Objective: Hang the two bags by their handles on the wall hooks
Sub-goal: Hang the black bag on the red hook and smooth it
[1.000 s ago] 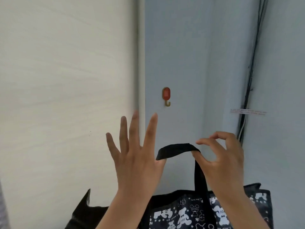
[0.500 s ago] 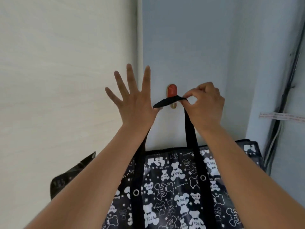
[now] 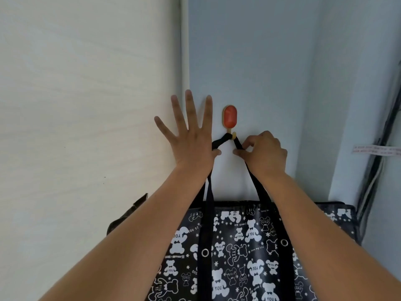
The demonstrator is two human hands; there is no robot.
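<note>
A black bag (image 3: 238, 253) printed with white bears hangs against the pale blue wall. Its black handle (image 3: 223, 140) loops over the small gold prong of a red oval wall hook (image 3: 230, 116). My right hand (image 3: 263, 154) pinches the right part of the handle just below the hook. My left hand (image 3: 191, 135) holds the left part of the strap between thumb and palm, its four fingers spread wide and pointing up. A second strap (image 3: 208, 213) runs straight down the bag's front. No second bag or second hook can be made out.
A cream panel (image 3: 86, 127) fills the left, meeting the blue wall at a vertical edge (image 3: 184, 61). Dark cables (image 3: 377, 153) run down the right corner, with a strip of tape (image 3: 375, 149) across them. A dark flap (image 3: 130, 211) of the bag sticks out at the left.
Both hands carried the handle up to the hook and lowered it over the prong. The bag rose with them. My view moved closer to the wall.
</note>
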